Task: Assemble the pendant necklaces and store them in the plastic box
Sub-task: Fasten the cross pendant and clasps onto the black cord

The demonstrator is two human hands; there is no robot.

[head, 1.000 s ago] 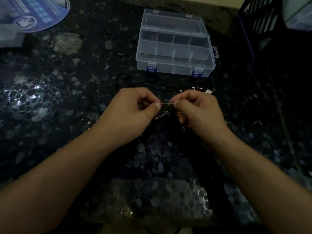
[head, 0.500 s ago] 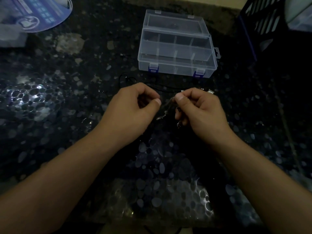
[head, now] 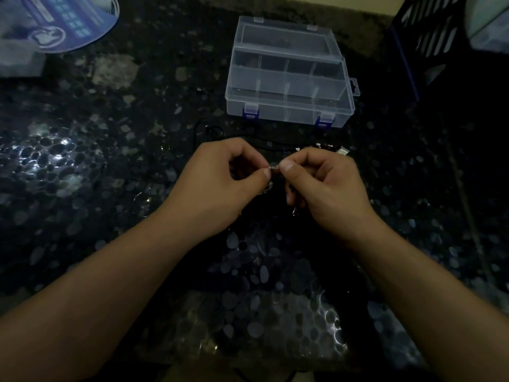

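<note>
My left hand (head: 220, 186) and my right hand (head: 325, 186) meet above the middle of the dark table, thumbs almost touching. Between their fingertips they pinch a short silvery clasp piece (head: 274, 168) of a necklace. A small metal pendant (head: 265, 188) dangles just below my left thumb. A thin black cord (head: 220, 135) lies on the table behind my hands. The clear plastic box (head: 289, 75) with blue latches stands further back; its compartments show through the plastic.
A dark blue slatted crate (head: 429, 37) stands at the back right. A blue round printed item (head: 68, 23) and a pale block (head: 19, 62) lie at the back left. Small metal parts (head: 334, 148) sit behind my right hand. The table (head: 110, 161) is dark speckled stone.
My hands have drawn closer together, and the silvery piece is now held level between both thumbs. The pendant still hangs below.
</note>
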